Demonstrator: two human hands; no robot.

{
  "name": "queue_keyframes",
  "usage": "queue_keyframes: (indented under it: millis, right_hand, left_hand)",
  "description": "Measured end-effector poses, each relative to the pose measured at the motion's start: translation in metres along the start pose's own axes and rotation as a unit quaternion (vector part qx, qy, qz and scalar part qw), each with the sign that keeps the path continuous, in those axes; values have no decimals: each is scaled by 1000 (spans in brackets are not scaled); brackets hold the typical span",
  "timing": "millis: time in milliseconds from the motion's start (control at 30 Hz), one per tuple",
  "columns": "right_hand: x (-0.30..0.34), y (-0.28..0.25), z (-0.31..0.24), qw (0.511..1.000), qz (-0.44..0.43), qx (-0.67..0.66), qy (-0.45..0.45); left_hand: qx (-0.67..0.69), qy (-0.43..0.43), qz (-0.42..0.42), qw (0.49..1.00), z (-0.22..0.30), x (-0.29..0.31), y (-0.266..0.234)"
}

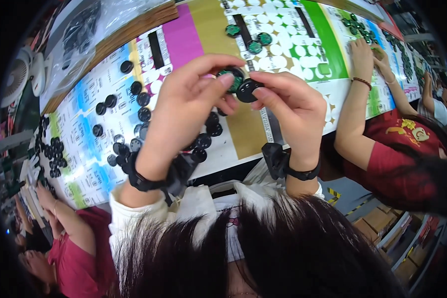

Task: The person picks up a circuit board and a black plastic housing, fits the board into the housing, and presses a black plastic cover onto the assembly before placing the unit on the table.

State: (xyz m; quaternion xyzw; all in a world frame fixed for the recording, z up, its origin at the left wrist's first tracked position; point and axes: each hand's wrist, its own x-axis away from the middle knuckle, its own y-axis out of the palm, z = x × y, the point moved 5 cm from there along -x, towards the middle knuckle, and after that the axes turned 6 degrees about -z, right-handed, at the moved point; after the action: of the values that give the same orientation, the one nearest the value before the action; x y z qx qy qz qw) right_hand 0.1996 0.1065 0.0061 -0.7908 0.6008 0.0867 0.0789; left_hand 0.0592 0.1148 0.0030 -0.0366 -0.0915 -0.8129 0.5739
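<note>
My left hand (pixel 186 92) is closed on a round black part with a green circuit board (pixel 237 81), pinched between thumb and fingers. In the fingertips of my right hand (pixel 295 102) is a black round cap (pixel 246 92) with small holes in its face. The two pieces meet or overlap in front of me; whether they touch I cannot tell. Just beyond my hands lie three round green-faced parts (pixel 255 47). Beneath and beside my left forearm sits a loose group of black round pieces (pixel 203 141), partly hidden by that arm.
More black discs (pixel 111 101) are scattered on the printed table covering (pixel 213 44) to the left. A wooden edge (pixel 109 49) and clear plastic bags (pixel 79 39) border the far left. Co-workers sit on both sides; the right one's hands (pixel 365 57) are near green parts (pixel 357 27).
</note>
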Motion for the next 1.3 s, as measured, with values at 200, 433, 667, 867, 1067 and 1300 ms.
queue_keyframes:
  millis: [200,433,667,867,1067,1300]
  right_hand:
    - [2,14,-5,995,-30,87,-40]
    - [5,28,-21,935,-25,298,-188]
    - [6,25,-24,883,-30,364,-295]
    - [7,28,-35,917,-38,316,-241]
    - [7,30,-33,902,-49,337,-266]
    - [10,32,-32,896,-46,341,-282]
  left_hand:
    - [63,71,69,993,-3,30,3]
    - [82,78,102,988,-8,40,-2]
    - [143,41,4,989,-8,39,-16]
    - [228,28,-32,973,-8,39,-8]
    - [213,61,-38,974,-11,39,-3]
    - [211,68,-23,975,-10,43,-2]
